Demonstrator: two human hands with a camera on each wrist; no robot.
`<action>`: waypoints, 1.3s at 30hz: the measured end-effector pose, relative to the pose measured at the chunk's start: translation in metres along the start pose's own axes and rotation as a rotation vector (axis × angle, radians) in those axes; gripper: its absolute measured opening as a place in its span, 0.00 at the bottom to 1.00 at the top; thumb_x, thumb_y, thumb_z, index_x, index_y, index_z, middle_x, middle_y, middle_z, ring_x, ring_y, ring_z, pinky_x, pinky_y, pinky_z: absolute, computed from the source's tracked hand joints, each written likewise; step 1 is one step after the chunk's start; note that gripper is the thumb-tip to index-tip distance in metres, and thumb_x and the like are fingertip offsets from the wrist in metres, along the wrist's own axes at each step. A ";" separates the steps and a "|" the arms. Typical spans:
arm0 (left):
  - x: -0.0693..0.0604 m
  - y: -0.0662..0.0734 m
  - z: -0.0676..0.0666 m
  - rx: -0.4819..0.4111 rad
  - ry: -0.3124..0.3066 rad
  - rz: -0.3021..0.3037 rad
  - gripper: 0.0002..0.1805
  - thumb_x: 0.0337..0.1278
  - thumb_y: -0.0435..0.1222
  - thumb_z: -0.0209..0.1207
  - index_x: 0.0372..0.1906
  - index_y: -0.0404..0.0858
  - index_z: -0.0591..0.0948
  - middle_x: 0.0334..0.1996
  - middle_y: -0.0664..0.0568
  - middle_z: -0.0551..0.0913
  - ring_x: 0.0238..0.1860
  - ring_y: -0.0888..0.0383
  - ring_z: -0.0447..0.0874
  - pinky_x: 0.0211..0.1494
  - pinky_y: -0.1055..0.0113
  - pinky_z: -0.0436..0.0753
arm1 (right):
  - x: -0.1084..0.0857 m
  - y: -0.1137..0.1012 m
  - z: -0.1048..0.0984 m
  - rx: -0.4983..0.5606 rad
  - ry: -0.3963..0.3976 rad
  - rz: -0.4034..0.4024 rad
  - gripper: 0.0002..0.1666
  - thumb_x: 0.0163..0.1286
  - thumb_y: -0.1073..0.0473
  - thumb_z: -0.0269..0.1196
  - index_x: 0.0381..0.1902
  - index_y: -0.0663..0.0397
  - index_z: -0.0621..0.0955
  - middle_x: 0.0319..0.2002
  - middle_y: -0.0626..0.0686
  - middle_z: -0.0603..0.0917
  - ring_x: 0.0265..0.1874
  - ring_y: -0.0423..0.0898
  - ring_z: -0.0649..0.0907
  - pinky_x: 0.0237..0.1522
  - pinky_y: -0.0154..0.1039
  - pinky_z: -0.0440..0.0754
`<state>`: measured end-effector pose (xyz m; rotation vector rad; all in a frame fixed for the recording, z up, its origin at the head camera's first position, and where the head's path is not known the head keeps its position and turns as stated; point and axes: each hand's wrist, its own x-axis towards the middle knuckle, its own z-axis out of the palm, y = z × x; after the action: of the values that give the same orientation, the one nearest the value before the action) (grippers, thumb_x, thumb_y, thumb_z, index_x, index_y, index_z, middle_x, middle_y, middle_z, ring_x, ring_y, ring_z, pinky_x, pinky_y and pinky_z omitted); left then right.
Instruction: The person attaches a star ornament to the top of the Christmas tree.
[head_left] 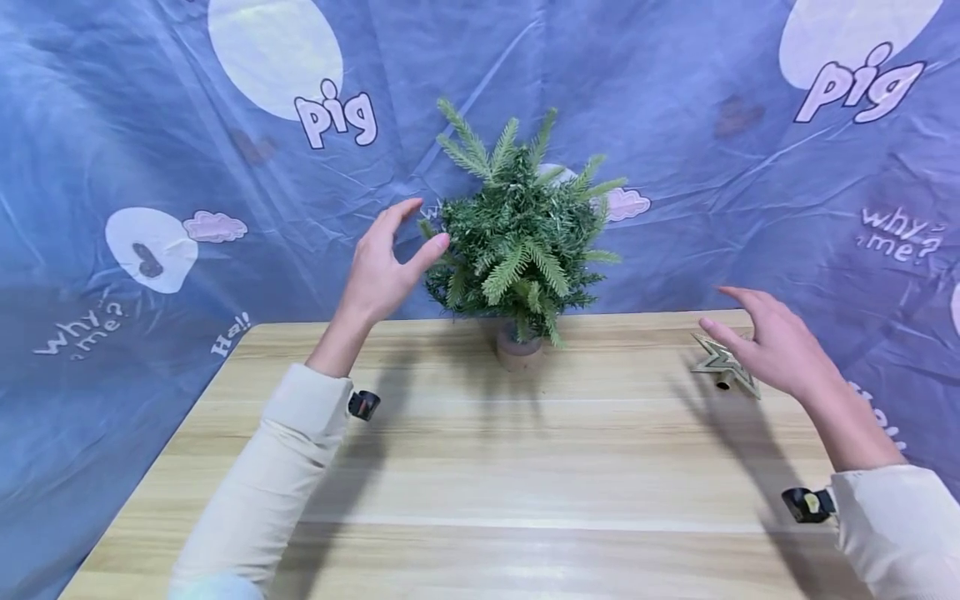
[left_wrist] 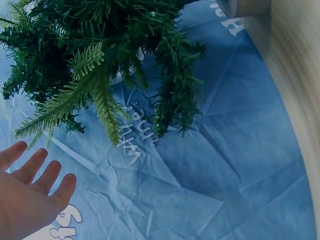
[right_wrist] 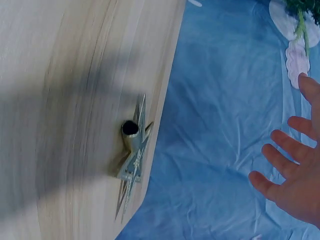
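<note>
A small artificial Christmas tree [head_left: 517, 233] stands upright on a round base [head_left: 519, 352] near the table's back edge. My left hand [head_left: 386, 267] hovers just left of its branches, fingers spread and nothing held; the left wrist view shows those fingers [left_wrist: 47, 172] below a lighter green sprig. Over at the right, my right hand [head_left: 780, 342] is raised above the table with relaxed fingers, holding nothing. A gold star tree topper [head_left: 723, 367] with a hollow socket lies on the table beneath it, partly covered by that hand in the head view. The right wrist view shows the whole star [right_wrist: 134, 155].
The wooden table [head_left: 525, 475] has its back edge close to a blue printed cloth [head_left: 397, 75] that hangs behind and at both sides. Each wrist carries a small black device, such as the left one [head_left: 364, 405].
</note>
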<state>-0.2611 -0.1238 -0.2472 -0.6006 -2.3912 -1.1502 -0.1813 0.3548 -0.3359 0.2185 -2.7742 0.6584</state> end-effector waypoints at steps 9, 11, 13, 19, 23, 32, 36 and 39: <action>0.015 0.011 -0.004 0.084 -0.066 0.015 0.43 0.59 0.65 0.58 0.76 0.49 0.68 0.74 0.52 0.67 0.74 0.55 0.62 0.75 0.48 0.58 | -0.009 0.017 -0.006 0.023 -0.005 0.029 0.41 0.76 0.45 0.59 0.74 0.68 0.64 0.65 0.79 0.66 0.64 0.79 0.64 0.60 0.74 0.59; 0.017 0.014 -0.004 0.085 -0.069 0.018 0.43 0.59 0.65 0.58 0.76 0.50 0.68 0.74 0.53 0.67 0.74 0.55 0.61 0.75 0.49 0.58 | -0.010 0.019 -0.007 0.021 -0.013 0.033 0.41 0.77 0.45 0.59 0.74 0.68 0.64 0.65 0.79 0.66 0.64 0.79 0.64 0.59 0.75 0.59; 0.019 0.016 -0.003 0.086 -0.073 0.019 0.43 0.60 0.65 0.58 0.76 0.50 0.68 0.74 0.53 0.67 0.74 0.56 0.61 0.75 0.50 0.58 | -0.011 0.023 -0.006 0.017 -0.023 0.030 0.41 0.77 0.46 0.59 0.74 0.69 0.63 0.65 0.80 0.66 0.63 0.80 0.64 0.59 0.75 0.59; 0.023 0.020 -0.004 0.105 -0.100 0.008 0.43 0.60 0.65 0.57 0.77 0.50 0.67 0.76 0.54 0.65 0.76 0.55 0.58 0.76 0.48 0.56 | -0.010 0.033 -0.006 0.009 -0.047 0.038 0.41 0.77 0.46 0.59 0.74 0.69 0.63 0.66 0.81 0.64 0.62 0.80 0.64 0.59 0.76 0.59; 0.026 0.024 -0.005 0.137 -0.125 0.010 0.44 0.60 0.66 0.56 0.77 0.50 0.66 0.76 0.55 0.64 0.76 0.55 0.57 0.76 0.47 0.55 | -0.010 0.040 -0.007 0.020 -0.064 0.045 0.42 0.76 0.45 0.60 0.73 0.70 0.64 0.67 0.80 0.64 0.63 0.81 0.63 0.60 0.77 0.57; 0.035 0.029 -0.003 0.145 -0.139 0.032 0.43 0.61 0.65 0.56 0.76 0.50 0.67 0.75 0.56 0.66 0.75 0.58 0.60 0.76 0.52 0.57 | -0.012 0.052 -0.008 0.022 -0.090 0.068 0.44 0.74 0.43 0.61 0.74 0.68 0.63 0.67 0.80 0.64 0.65 0.81 0.62 0.59 0.77 0.57; 0.038 0.029 -0.001 0.136 -0.153 0.034 0.42 0.61 0.65 0.57 0.76 0.49 0.68 0.74 0.56 0.67 0.75 0.57 0.60 0.76 0.51 0.56 | -0.013 0.055 -0.009 0.021 -0.098 0.077 0.45 0.73 0.43 0.62 0.74 0.68 0.63 0.67 0.80 0.63 0.64 0.81 0.62 0.59 0.77 0.57; 0.040 0.031 0.001 0.133 -0.166 0.031 0.42 0.61 0.65 0.57 0.76 0.50 0.68 0.74 0.56 0.67 0.75 0.56 0.60 0.76 0.50 0.56 | -0.014 0.058 -0.010 0.024 -0.105 0.083 0.46 0.73 0.43 0.62 0.74 0.69 0.62 0.68 0.80 0.63 0.64 0.82 0.61 0.59 0.77 0.57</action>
<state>-0.2779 -0.0973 -0.2073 -0.7111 -2.5635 -0.9527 -0.1782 0.4116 -0.3559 0.1468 -2.8907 0.7206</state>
